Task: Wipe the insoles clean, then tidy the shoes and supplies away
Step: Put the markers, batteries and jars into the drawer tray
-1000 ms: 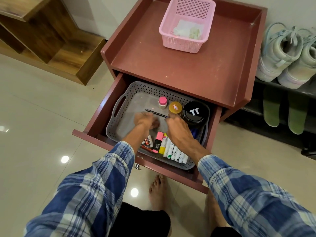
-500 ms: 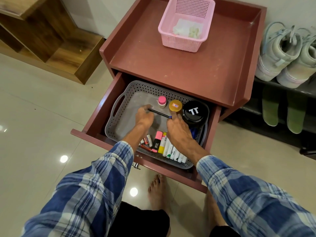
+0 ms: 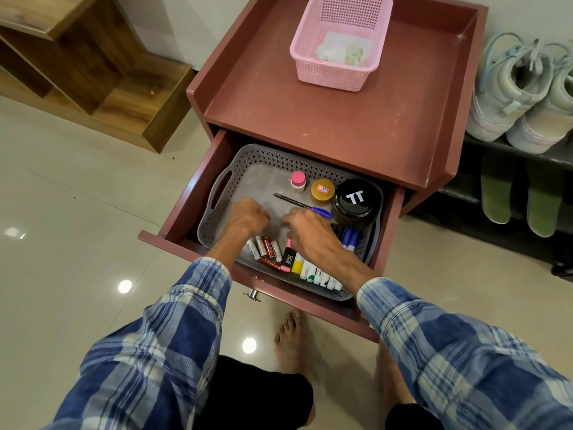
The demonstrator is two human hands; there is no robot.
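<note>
Fingers curled, my left hand (image 3: 248,217) and right hand (image 3: 310,232) hover over the middle of the grey tray (image 3: 263,181) in the open drawer (image 3: 198,187); I cannot tell whether either holds anything. The job looks nearly done: two sneakers (image 3: 508,88) sit on the rack (image 3: 449,197), two green insoles (image 3: 496,187) are propped below them, and only sorting supplies and closing the drawer seem left. I count about five batteries (image 3: 263,248) at the tray's near edge, one pen (image 3: 297,203) across its middle and three jars (image 3: 356,200) toward its far right corner.

Single wide-angle head-worn view, steeply down and forward, close above left hand (image 3: 248,216), right hand (image 3: 311,232) and open drawer (image 3: 191,188).
</note>
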